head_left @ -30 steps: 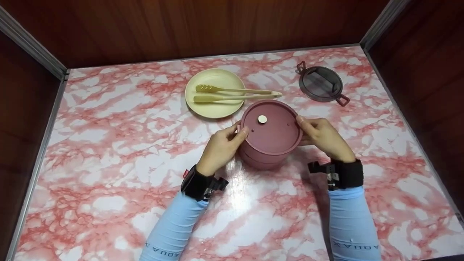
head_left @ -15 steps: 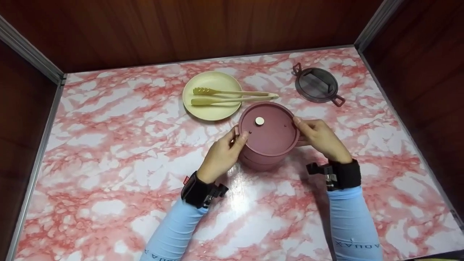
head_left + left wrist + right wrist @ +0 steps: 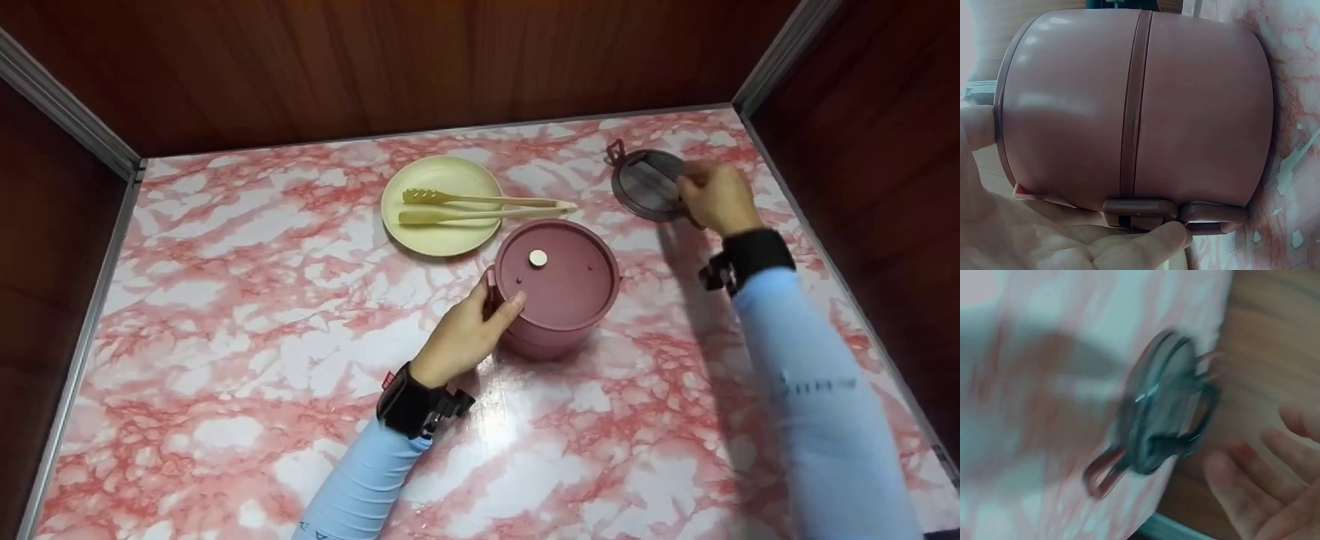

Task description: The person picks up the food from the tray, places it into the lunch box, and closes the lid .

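A dusty-rose lidded pot [image 3: 562,289] stands on the table, with a pale round knob [image 3: 538,259] on its lid. My left hand [image 3: 461,334] holds its left side, thumb over the lid's rim. In the left wrist view, fingers [image 3: 1157,247] curl at the side handles [image 3: 1140,209] of the two-section pot. At the back right lies a round dark see-through lid [image 3: 645,191] with an arched grip and two loop handles. My right hand [image 3: 720,199] is over its right side. The blurred right wrist view shows the fingers loosely bent, apart from the arched grip [image 3: 1204,419].
Behind the pot sits a pale yellow plate [image 3: 442,244], bearing tongs [image 3: 480,208] whose joined end sticks out past the rim towards the right. Dark wood panels [image 3: 435,67] enclose the back and sides of the marbled table [image 3: 247,360].
My right hand has left the pot's right side and moved back and right to the dark lid. My left hand keeps its hold, and the pot stays in place.
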`<state>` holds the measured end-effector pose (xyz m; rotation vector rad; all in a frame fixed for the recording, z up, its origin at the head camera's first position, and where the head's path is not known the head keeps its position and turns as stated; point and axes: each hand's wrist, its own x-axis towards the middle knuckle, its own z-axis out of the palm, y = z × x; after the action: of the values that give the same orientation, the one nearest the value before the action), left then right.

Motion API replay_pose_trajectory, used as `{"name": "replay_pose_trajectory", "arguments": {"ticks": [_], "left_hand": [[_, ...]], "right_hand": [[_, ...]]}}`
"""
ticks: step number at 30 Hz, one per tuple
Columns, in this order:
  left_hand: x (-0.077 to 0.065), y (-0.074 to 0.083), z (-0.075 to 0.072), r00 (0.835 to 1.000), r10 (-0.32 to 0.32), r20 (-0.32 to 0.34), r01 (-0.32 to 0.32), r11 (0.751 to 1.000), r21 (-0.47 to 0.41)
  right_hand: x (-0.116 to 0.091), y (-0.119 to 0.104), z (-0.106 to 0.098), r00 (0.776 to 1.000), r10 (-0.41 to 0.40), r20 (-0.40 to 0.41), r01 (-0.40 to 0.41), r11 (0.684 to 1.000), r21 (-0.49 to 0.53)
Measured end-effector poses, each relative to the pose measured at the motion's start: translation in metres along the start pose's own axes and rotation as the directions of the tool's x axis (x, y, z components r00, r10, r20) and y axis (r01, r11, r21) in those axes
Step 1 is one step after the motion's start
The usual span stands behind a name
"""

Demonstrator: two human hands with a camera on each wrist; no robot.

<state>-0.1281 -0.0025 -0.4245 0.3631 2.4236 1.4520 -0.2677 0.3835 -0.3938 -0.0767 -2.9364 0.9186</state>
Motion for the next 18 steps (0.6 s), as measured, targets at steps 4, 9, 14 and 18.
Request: {"name": "replay_pose_trajectory", "arguments": {"ticks": [4, 9, 14, 18], "left_hand": [[0.0, -0.001, 0.0, 1.0, -0.005, 0.005, 0.005, 1.0, 0.003], [0.001, -0.001, 0.0, 1.0, 0.011, 0.005, -0.011, 1.0, -0.001], [0.002, -0.001, 0.0, 1.0, 0.007, 0.005, -0.007, 1.0, 0.014], [0.003, 0.0, -0.001, 1.0, 0.0, 0.014, -0.001, 1.0, 0.015]], "right_hand": [[0.028, 0.012, 0.003, 1.0, -0.019, -0.018, 0.017, 0.997, -0.079], [0.047, 0.015, 0.014, 0.998, -0.03, 0.051, 0.036, 0.994, -0.106], [0.056, 0.019, 0.029, 0.991, -0.055, 0.125, 0.073, 0.987, -0.146], [0.056, 0.024, 0.039, 0.989, -0.129, 0.072, 0.141, 0.972, -0.187]]}}
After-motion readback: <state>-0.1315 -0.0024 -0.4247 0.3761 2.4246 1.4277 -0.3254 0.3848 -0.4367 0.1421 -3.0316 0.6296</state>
